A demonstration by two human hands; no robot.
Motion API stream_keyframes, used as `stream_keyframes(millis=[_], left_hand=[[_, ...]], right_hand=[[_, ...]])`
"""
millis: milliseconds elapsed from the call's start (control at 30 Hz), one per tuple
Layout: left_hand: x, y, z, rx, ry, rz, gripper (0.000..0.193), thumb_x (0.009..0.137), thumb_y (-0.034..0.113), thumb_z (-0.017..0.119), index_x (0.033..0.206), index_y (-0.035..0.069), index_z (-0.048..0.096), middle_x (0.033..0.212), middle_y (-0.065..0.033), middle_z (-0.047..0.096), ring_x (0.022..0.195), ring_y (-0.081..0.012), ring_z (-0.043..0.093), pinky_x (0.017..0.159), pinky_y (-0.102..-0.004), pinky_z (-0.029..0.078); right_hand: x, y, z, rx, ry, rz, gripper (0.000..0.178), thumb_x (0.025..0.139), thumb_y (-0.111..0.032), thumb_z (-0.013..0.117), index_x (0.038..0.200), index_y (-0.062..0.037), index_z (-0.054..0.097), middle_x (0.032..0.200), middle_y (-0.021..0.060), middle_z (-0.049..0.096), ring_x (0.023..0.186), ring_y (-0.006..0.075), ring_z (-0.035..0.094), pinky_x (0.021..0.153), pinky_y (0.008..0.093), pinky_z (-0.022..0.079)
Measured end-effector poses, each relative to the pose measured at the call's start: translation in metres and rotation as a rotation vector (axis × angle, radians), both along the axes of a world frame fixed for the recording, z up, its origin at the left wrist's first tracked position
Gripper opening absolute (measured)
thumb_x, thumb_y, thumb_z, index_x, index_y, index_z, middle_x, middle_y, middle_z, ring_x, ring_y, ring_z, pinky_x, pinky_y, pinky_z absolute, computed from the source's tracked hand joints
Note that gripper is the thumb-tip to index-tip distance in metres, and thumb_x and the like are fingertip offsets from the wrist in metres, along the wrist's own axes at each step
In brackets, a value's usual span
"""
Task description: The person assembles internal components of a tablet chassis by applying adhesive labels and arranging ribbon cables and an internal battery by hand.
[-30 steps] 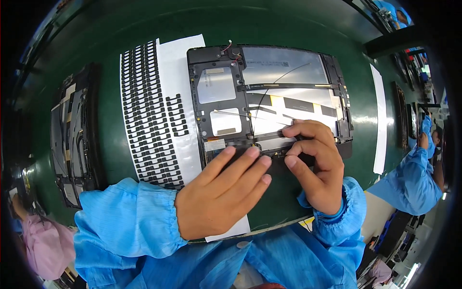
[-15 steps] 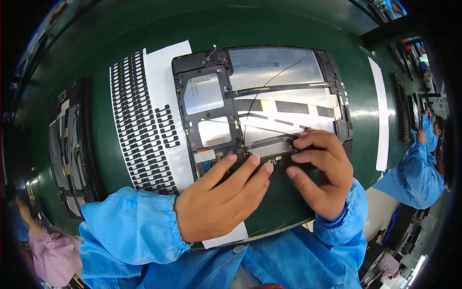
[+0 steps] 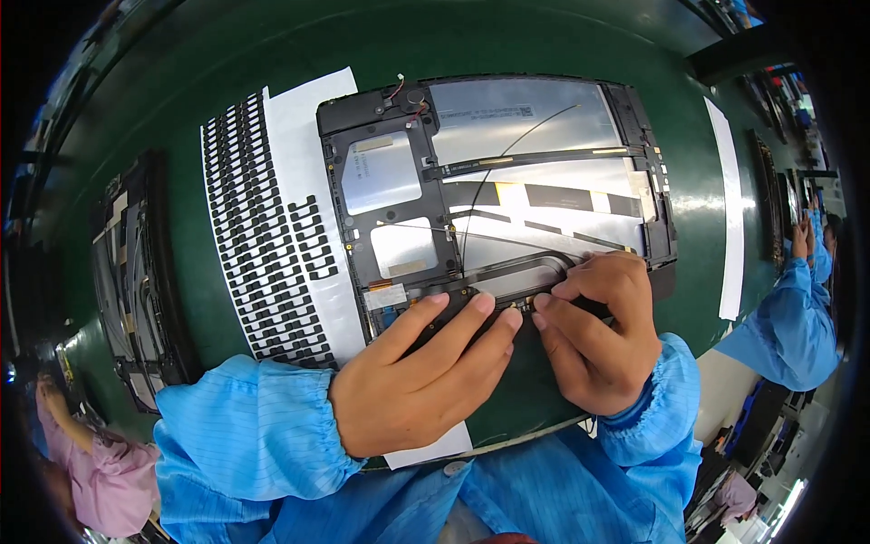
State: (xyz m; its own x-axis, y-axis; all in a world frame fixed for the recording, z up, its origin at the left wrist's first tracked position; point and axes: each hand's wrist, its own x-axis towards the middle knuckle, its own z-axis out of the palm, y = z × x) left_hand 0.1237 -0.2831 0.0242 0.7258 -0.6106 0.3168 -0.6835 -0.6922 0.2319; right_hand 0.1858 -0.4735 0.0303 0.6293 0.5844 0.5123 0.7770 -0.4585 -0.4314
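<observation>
Since a second ago the opened tablet chassis point(image 3: 494, 190) has slid rightward under the head camera, while both hands stay pressed on its near edge, so the work at that edge goes on. The left hand point(image 3: 426, 372) lies flat, fingers extended together on the dark strip point(image 3: 507, 295); the right hand point(image 3: 603, 331) is curled, fingertips pinching that strip. Left of the left fingers lies a white liner sheet point(image 3: 290, 172) rowed with black adhesive pads point(image 3: 263, 254); beyond the right knuckles, a narrow white strip point(image 3: 729, 218)
</observation>
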Motion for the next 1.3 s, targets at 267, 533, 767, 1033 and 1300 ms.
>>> stream_keyframes(millis=[267,533,767,1033,1300], left_hand=[[0.0,-0.006,-0.002,0.074,-0.059,0.032,0.023,0.078,0.016,0.05,0.098,0.008,0.061,0.119,-0.004,0.051,0.109,-0.0239,0.047,0.091,-0.0394,0.037],[0.001,-0.006,-0.004,0.099,-0.14,0.035,0.032,0.074,0.012,0.05,0.103,0.002,0.058,0.114,-0.0096,0.051,0.103,-0.0258,0.049,0.087,-0.0411,0.039],[-0.031,0.025,0.019,-0.094,-0.056,-0.001,0.04,0.071,0.011,0.058,0.108,-0.002,0.053,0.115,-0.0163,0.051,0.111,-0.0324,0.046,0.096,-0.043,0.034],[-0.035,0.067,-0.012,0.036,0.027,0.309,0.048,0.067,0.015,0.064,0.109,-0.003,0.051,0.119,-0.0215,0.046,0.111,-0.0383,0.043,0.094,-0.0458,0.034],[-0.037,0.066,-0.017,0.031,0.018,0.294,0.048,0.068,0.015,0.063,0.111,-0.003,0.05,0.12,-0.0224,0.044,0.112,-0.0396,0.042,0.095,-0.0483,0.032]], right_hand=[[0.002,0.006,-0.003,-0.054,-0.15,0.049,0.025,0.047,-0.003,0.061,0.071,0.0022,0.058,0.076,0.0098,0.054,0.068,0.025,0.051,0.059,0.0343,0.04],[-0.001,0.013,0.002,-0.084,-0.205,0.052,0.024,0.05,0.002,0.061,0.073,0.0031,0.058,0.076,0.0104,0.055,0.068,0.0252,0.052,0.06,0.0336,0.04],[-0.004,0.023,0.021,0.116,0.006,0.01,0.015,0.061,0.006,0.063,0.074,-0.0012,0.059,0.075,0.0096,0.055,0.072,0.0262,0.053,0.063,0.0324,0.042],[0.034,0.144,-0.003,-0.297,-0.293,0.02,0.008,0.058,0.001,0.056,0.065,0.0037,0.06,0.087,0.0139,0.056,0.089,0.028,0.05,0.081,0.0401,0.038],[0.046,0.161,-0.025,-0.186,-0.424,0.013,0.007,0.054,-0.006,0.059,0.057,-0.0017,0.062,0.067,0.0116,0.054,0.077,0.0272,0.048,0.074,0.0392,0.033]])
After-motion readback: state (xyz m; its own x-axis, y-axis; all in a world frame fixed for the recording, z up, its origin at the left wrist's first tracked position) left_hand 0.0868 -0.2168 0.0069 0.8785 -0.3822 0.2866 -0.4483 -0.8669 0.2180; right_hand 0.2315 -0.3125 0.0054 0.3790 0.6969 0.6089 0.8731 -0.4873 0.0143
